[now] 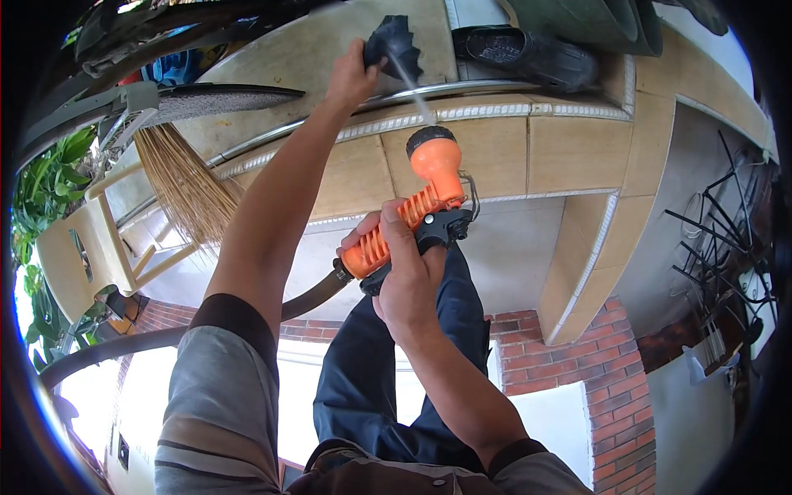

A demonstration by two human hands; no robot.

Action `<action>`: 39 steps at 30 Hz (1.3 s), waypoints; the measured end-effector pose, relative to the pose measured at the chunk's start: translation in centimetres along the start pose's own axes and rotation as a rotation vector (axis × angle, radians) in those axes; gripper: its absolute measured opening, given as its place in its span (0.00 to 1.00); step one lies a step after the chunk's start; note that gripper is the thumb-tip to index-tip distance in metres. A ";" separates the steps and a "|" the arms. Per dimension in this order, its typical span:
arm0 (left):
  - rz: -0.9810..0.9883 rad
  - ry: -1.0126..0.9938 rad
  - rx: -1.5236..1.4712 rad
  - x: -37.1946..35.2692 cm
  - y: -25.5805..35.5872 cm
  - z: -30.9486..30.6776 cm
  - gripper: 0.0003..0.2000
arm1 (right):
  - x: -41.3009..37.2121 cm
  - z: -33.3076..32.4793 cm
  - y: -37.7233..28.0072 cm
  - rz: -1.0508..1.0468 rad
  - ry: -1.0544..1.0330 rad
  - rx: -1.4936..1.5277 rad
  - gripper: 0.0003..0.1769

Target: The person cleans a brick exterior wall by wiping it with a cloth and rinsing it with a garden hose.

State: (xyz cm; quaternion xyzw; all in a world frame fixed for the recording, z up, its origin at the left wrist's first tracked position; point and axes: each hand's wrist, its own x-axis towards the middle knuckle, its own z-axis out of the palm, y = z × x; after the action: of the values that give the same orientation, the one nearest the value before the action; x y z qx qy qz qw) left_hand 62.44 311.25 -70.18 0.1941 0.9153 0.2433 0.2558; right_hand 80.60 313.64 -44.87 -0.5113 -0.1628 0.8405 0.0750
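Observation:
My right hand [406,268] is wrapped round an orange hose spray nozzle [437,162] with a black head and a black lever. From its base a dark hose [318,299] bends away to the left. Farther forward, my left hand [353,78] grips a dark, jagged-edged piece [394,48] by its left side; its kind is not clear. A thin jet of water [406,78] runs from the nozzle to this piece. Right of the piece lies a black shoe [528,56] on the tiled ledge.
A tiled ledge [487,153] with a metal rail crosses in front of me. On the left are a straw broom [181,177], a cream plastic chair [91,256] and green plants. Dark green rubber-like items [590,23] stand at the top. Black metal rods [718,223] stick out at right.

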 end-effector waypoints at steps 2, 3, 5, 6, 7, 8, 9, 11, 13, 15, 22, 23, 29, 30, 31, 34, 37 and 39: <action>-0.078 0.013 -0.264 0.9 -0.5 0.0 0.12 | 0.0 -0.4 0.1 0.024 -0.034 -0.010 0.06; -0.113 0.024 -0.393 1.6 -0.7 -0.1 0.12 | 0.0 -0.4 0.2 0.009 -0.033 -0.034 0.08; -0.102 0.112 -0.590 2.2 -0.4 -0.6 0.11 | 0.1 -0.1 0.6 -0.024 -0.034 -0.081 0.11; -0.096 0.156 -0.688 2.5 -0.2 -0.9 0.11 | 0.0 0.1 0.6 -0.029 -0.047 -0.101 0.11; -0.074 0.123 -0.771 2.9 -0.6 -1.1 0.09 | -0.2 0.3 0.5 -0.033 -0.059 -0.122 0.11; -0.047 0.115 -0.798 3.3 -1.0 -1.3 0.10 | -0.4 0.5 0.5 -0.036 -0.072 -0.144 0.11; -0.017 0.108 -0.827 3.8 -1.3 -1.5 0.12 | -0.5 0.6 0.4 -0.048 -0.074 -0.144 0.10; 0.016 0.056 -0.910 3.8 -0.2 -2.9 0.17 | -0.7 0.8 0.1 -0.073 -0.071 -0.146 0.10; 0.023 -0.026 -1.008 3.4 1.1 -5.2 0.23 | -0.8 0.9 -0.4 -0.065 -0.099 -0.135 0.10; 0.109 -0.043 -0.822 4.0 0.6 -6.1 0.27 | -0.8 0.9 -0.4 -0.067 -0.116 -0.130 0.09; 0.701 -0.434 0.333 1.6 -3.5 -2.0 0.33 | -0.6 1.1 -0.1 -0.056 -0.030 -0.088 0.09; 0.672 -0.456 0.393 1.5 -4.1 -1.4 0.29 | -0.4 0.9 -0.2 -0.056 -0.003 -0.077 0.10; -0.266 0.420 0.135 3.7 -2.1 2.9 0.32 | 0.4 -0.6 0.4 -0.014 -0.039 -0.088 0.11; -0.433 0.448 0.078 4.2 -2.7 3.8 0.34 | 0.3 -0.6 0.5 -0.003 -0.033 -0.094 0.11; -0.525 0.273 -0.127 4.7 -2.7 2.5 0.33 | 0.2 -0.4 0.4 0.004 -0.030 -0.101 0.12; -0.453 0.154 -0.253 5.9 -2.7 1.2 0.27 | -0.2 -0.4 0.5 -0.007 -0.030 -0.162 0.12; 0.033 0.356 -0.216 4.9 -3.0 0.9 0.16 | -0.3 0.2 0.2 -0.043 -0.027 -0.143 0.12; 0.217 0.118 0.127 3.2 -1.2 -0.7 0.13 | 0.1 0.3 0.4 -0.057 -0.026 -0.141 0.12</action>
State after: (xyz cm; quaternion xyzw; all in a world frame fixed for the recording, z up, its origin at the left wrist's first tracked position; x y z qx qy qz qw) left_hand 59.26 311.58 -71.50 0.2929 0.9160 0.2220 0.1611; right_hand 80.36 313.22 -44.95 -0.4996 -0.2371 0.8310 0.0603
